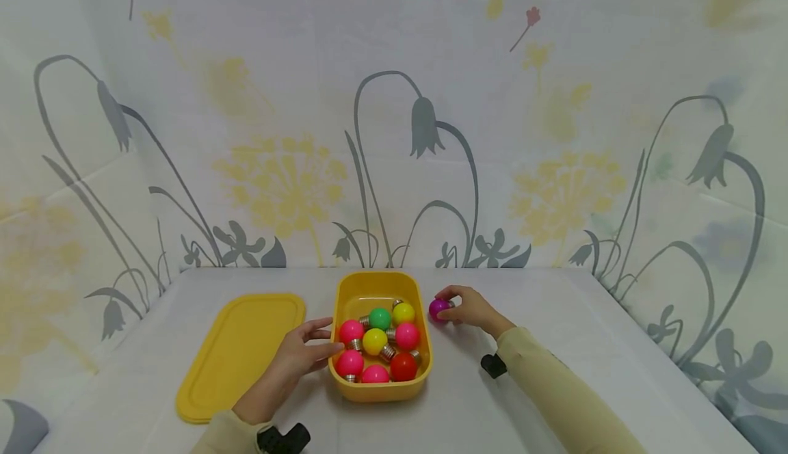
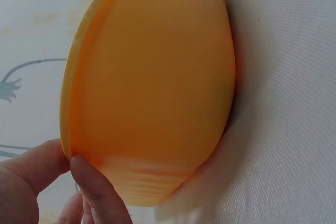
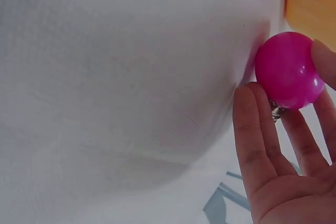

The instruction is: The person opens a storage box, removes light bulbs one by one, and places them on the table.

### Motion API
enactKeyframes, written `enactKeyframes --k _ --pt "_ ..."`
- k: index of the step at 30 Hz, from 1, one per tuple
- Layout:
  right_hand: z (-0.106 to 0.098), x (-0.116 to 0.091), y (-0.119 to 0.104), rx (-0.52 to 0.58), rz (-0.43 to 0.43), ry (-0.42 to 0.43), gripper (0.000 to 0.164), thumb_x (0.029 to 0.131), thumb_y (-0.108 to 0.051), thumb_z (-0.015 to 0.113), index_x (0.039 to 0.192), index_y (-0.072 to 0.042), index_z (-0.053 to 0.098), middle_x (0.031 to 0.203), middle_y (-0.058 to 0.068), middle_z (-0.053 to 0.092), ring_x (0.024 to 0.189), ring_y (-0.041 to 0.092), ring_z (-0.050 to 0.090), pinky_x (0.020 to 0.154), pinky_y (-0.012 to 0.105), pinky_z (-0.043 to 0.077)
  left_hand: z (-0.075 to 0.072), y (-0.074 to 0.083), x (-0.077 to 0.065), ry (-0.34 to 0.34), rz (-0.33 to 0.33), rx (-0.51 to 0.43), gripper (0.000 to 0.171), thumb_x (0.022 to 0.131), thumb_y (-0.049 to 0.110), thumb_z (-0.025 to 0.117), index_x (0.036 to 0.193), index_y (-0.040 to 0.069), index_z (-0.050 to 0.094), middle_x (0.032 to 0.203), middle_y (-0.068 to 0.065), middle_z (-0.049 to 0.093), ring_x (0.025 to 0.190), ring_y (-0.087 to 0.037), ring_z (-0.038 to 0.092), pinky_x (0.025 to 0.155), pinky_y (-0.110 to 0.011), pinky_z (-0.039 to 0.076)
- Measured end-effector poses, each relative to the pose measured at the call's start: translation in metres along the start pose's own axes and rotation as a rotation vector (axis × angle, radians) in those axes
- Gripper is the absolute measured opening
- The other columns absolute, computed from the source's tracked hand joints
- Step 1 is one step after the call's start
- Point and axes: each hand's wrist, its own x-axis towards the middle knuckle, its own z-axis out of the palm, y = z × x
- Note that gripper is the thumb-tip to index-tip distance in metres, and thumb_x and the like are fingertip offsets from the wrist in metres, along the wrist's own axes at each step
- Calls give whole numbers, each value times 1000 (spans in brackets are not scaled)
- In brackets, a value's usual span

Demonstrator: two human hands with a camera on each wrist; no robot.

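Observation:
A yellow plastic container [image 1: 379,392] stands on the white table, holding several round coloured light bulbs with metal screw bases: pink, red, yellow and green. At its left side, my left hand [image 1: 301,350] pinches the rim; in the left wrist view the thumb and a finger meet at the rim of the container [image 2: 152,77]. To the right of the container, my right hand [image 1: 470,309] holds a purple light bulb [image 1: 438,310] between thumb and fingers. The right wrist view shows this bulb [image 3: 286,69] low over the tabletop, its metal base partly hidden behind the fingers.
A flat yellow lid [image 1: 237,351] lies on the table left of the container, partly behind the left forearm. Behind the table hangs a pale cloth [image 1: 394,30] printed with flowers. A black wrist camera [image 1: 494,365] shows under the right sleeve.

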Motion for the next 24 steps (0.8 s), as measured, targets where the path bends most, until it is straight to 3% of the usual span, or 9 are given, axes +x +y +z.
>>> enactKeyframes --k 14,24 --pt "-20 -6 -13 -52 -71 -23 46 79 -11 74 120 -1 56 120 18 55 100 30 54 72 36 54 0 3 -3 0 -11 14 59 77 14 76 129 4 51 110 -15 54 89 -24 56 73 -34 54" --pt "-27 -5 -34 -27 -70 -2 40 80 -9 72 118 -6 59 122 18 54 95 27 57 73 34 54 0 1 -2 -6 3 1 59 77 13 76 129 3 51 109 -15 54 89 -24 56 75 -35 54"
